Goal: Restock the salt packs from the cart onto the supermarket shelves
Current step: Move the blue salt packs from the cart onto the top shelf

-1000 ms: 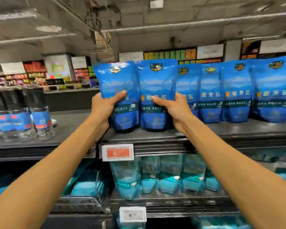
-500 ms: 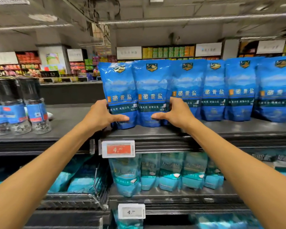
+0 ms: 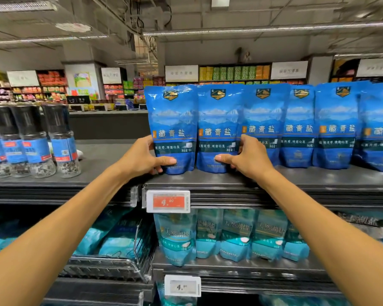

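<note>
nearest the camera two bare forearms reached up and forward to the top shelf [image 3: 241, 180]. the left hand [image 3: 145, 159] gripped the lower left edge of the leftmost blue salt pack [image 3: 171, 129], thumb across its front and fingers curled behind. the right hand [image 3: 248, 157] grasped the lower right side of the second blue salt pack [image 3: 217, 129] the same way, thumb pointing inward. each grip was clenched on its own pack.

a second earlier both packs were held up and tilted above the shelf; half a second earlier they had come down, and by this moment their bases rested on the shelf and they stood upright, side by side and touching, closing the left end of the blue row [image 3: 318, 127]. in my judgement that meant these two were placed, with only letting go and a small straightening left.

below the hands hung an orange price tag [image 3: 168, 201], and under it a lower shelf held teal salt bags [image 3: 230, 235]. to the left on the same level stood grinder bottles [image 3: 31, 142], well apart from the packs. the cart could not be made out with certainty.
</note>
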Demonstrator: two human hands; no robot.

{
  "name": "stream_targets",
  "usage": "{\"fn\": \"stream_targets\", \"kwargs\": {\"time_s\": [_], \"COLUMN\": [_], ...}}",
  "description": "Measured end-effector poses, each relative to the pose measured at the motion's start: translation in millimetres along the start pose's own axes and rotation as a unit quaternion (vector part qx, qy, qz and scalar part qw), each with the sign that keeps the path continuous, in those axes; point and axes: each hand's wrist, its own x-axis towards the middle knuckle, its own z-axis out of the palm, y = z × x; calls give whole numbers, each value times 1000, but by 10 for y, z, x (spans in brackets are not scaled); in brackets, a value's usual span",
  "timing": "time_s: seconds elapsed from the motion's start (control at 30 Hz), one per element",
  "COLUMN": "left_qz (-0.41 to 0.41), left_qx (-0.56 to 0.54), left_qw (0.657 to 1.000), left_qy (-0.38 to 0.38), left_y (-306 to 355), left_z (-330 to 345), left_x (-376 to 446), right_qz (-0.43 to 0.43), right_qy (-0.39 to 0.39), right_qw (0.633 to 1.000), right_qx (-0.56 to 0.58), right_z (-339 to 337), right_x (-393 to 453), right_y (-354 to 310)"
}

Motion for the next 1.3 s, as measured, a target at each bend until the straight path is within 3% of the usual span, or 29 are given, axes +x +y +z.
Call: {"fn": "stream_targets", "kwargs": {"time_s": [0.3, 0.47, 0.57, 0.63, 0.73, 0.87, 1.07, 1.3], "left_qz": [-10, 14, 94, 156, 209, 213, 144, 24], "left_qx": [33, 115, 61, -7, -146, -280, -344, -285], "left_qw": [999, 978, 951, 945, 946, 935, 909, 861], "left_qy": [27, 172, 289, 286, 202, 47, -187, -421], "left_y": [-45, 33, 179, 345, 611, 796, 908, 1008], "left_z": [14, 56, 195, 394, 860, 1788, 3516, 5520], "left_x": [-44, -197, -399, -541, -710, -868, -1162, -2200], "right_qz": [16, 41, 19, -35, -97, -90, 57, 265], "right_qy": [-22, -48, -19, 55, 128, 204, 337, 490], "right_qw": [1000, 998, 1000, 997, 976, 956, 937, 831], "right_qx": [2, -12, -5, 37, 146, 189, 76, -9], "right_z": [27, -86, -220, -340, -591, -1034, -1775, -2540], "right_x": [-47, -115, -290, -462, -773, -1386, -2700, -4650], "right_y": [-44, 2, 13, 31, 87, 462, 1371, 2455]}}
